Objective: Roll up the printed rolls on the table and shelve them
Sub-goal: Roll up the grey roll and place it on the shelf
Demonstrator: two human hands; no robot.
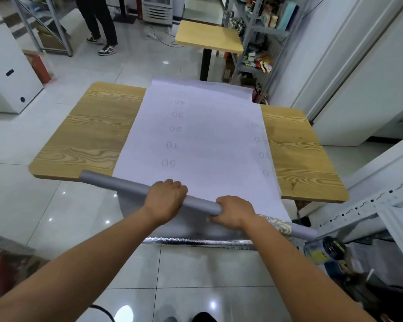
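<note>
While both hands close over the grey rolled core (130, 185), the left hand (164, 201) and the right hand (234, 212) sit side by side near its middle at the near edge of the wooden table (89, 133). From there the unrolled printed sheet (196, 135), marked with faint numbers, runs toward 12 o'clock across the whole tabletop and over the far edge. Judging by that length, rolling has barely begun, and shelving on the rack (249, 38) toward 1 o'clock is yet to come.
</note>
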